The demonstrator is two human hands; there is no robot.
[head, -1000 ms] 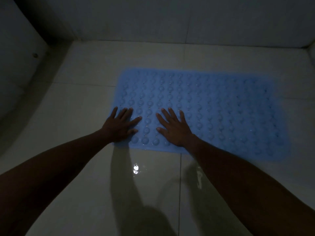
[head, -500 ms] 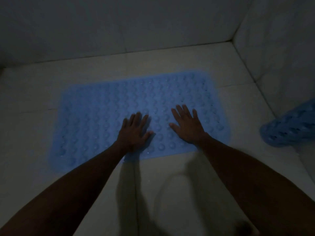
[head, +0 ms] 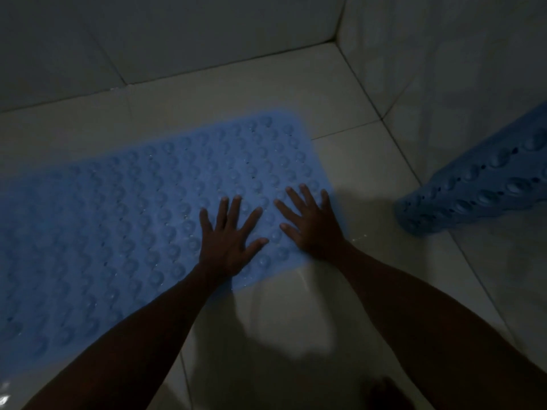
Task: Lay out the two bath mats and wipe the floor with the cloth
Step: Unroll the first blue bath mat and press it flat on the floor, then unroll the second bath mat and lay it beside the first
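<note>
Blue rubber bath mat [head: 124, 220] lying flat on the pale tiled floor [head: 296, 335], studded all over with rows of round bumps, reaching from the left edge of view toward the corner where two tiled walls [head: 207, 34] are meeting. Pressing down on the mat's near right end: left hand [head: 228, 244] and right hand [head: 310, 226], side by side, palms down, not touching each other. Fingers [head: 235, 208] spreading wide and flat on both hands, gripping nothing, only resting on the bumps. Right hand sitting almost at the mat's right edge, its little finger close to the border; left hand sitting a little further in, its wrist crossing the near edge. Both bare forearms stretching up from the bottom of view, throwing dark shadows across the glossy tiles. Second bath mat [head: 479, 184], same blue, leaning against the right wall at the right side, still partly rolled, its lower end resting on the floor, well apart from the flat mat. Dim lighting throughout; cleaning cloth not showing anywhere.
</note>
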